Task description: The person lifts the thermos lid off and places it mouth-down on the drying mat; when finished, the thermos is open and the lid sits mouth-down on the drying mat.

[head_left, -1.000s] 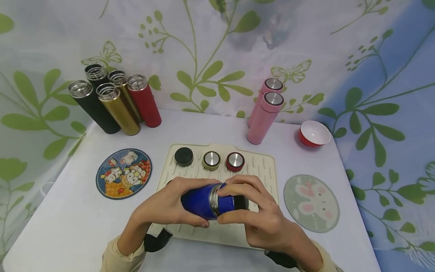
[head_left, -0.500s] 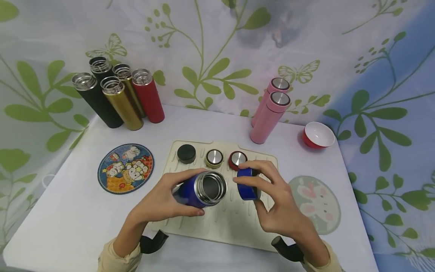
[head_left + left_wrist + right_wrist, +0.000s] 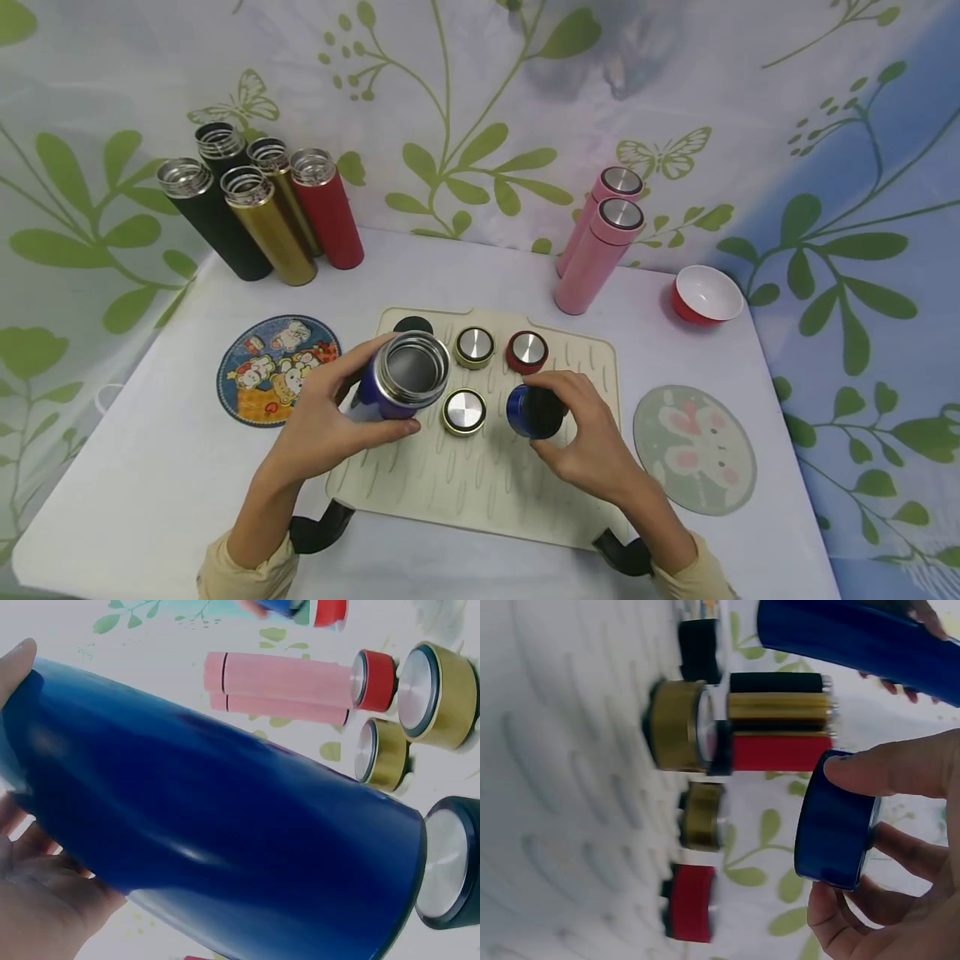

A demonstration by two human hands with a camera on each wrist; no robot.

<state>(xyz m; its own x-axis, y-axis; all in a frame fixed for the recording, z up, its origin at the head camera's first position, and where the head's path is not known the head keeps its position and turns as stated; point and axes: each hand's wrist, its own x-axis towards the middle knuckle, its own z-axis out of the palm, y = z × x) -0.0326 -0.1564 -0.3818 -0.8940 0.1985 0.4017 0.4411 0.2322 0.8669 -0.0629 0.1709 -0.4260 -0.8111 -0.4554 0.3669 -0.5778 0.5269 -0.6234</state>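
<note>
My left hand [image 3: 322, 421] grips a blue thermos bottle [image 3: 225, 810] round its body, above the left part of the cream mat. The bottle tilts, and its bare steel mouth faces up toward the head camera. Between thumb and fingers my right hand [image 3: 592, 442] pinches the blue lid [image 3: 836, 821], held on its side over the right part of the mat. On the mat [image 3: 480, 492] sit a gold lid [image 3: 464, 412], another gold lid [image 3: 474, 345], a red lid [image 3: 527, 349] and a black lid [image 3: 413, 323], partly hidden behind the bottle in the head view.
Lidless black, gold and red thermos bottles [image 3: 326, 212] stand together at the back left. Two pink lidded bottles [image 3: 588, 267] stand at the back right, near a red bowl [image 3: 705, 296]. Round mats flank the cream mat: a cartoon one [image 3: 262, 392] and a rabbit one [image 3: 697, 450].
The blue lid has come off the bottle. My left hand has carried the bottle left, uncovering a gold lid; my right hand has taken the lid right, turning it, and lowered it slightly.
</note>
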